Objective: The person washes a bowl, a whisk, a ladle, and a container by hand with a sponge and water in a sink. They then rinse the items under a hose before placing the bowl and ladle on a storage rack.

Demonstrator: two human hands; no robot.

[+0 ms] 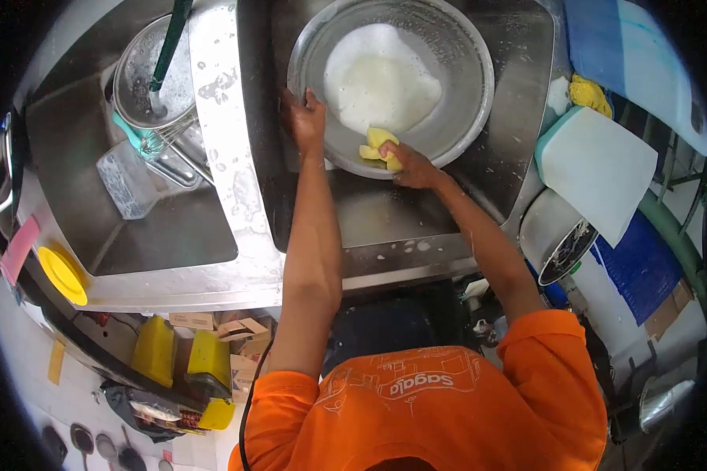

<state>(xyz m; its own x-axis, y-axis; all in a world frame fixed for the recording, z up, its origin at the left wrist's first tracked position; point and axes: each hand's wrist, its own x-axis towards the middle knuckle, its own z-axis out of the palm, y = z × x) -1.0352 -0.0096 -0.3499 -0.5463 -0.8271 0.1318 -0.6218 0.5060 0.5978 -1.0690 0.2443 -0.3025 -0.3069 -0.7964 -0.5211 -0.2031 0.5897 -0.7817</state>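
From the head camera, looking down: a person in an orange shirt [416,420] works at a metal double sink. A large metal bowl [470,102] sits in the right basin [518,86], with white suds [381,78] pooled inside. The left hand [304,125] pinches the bowl's left, near rim, thumb on the inner side and fingers outside, probably to keep it from turning. The right hand [416,167] has its fingers closed on a soft yellow cloth [379,145], apparently to press it against the near inner wall. The cloth bulges out past the fingertips, to their left and far side, just nearer than the suds. In the left basin [63,165], a pot [130,90], a whisk [159,141] and a clear container [126,188] lie together.
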